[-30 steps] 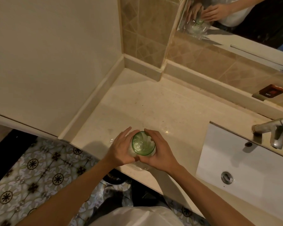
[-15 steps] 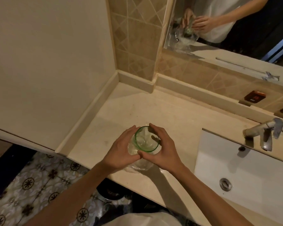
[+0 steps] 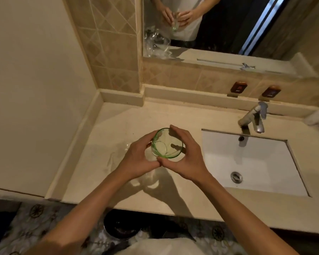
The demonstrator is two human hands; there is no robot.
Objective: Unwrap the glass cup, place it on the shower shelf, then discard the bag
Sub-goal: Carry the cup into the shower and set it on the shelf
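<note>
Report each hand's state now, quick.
Left hand: curled around the glass cup, with clear bag below it.
Right hand: curled around the same cup from the other side.

One glass cup [image 3: 167, 143], two hands, left hand [image 3: 136, 159] and right hand [image 3: 184, 155], one clear bag [image 3: 118, 159], one counter [image 3: 173, 115], one sink [image 3: 250, 162], one tap [image 3: 252, 116], one mirror [image 3: 228, 24], two dark wall tags [image 3: 238, 87].

We see the glass cup [image 3: 167, 143], clear with a green rim, upright with its mouth open toward us above the counter. The clear plastic bag [image 3: 145, 173] hangs crumpled beneath it, down to the countertop.
</note>
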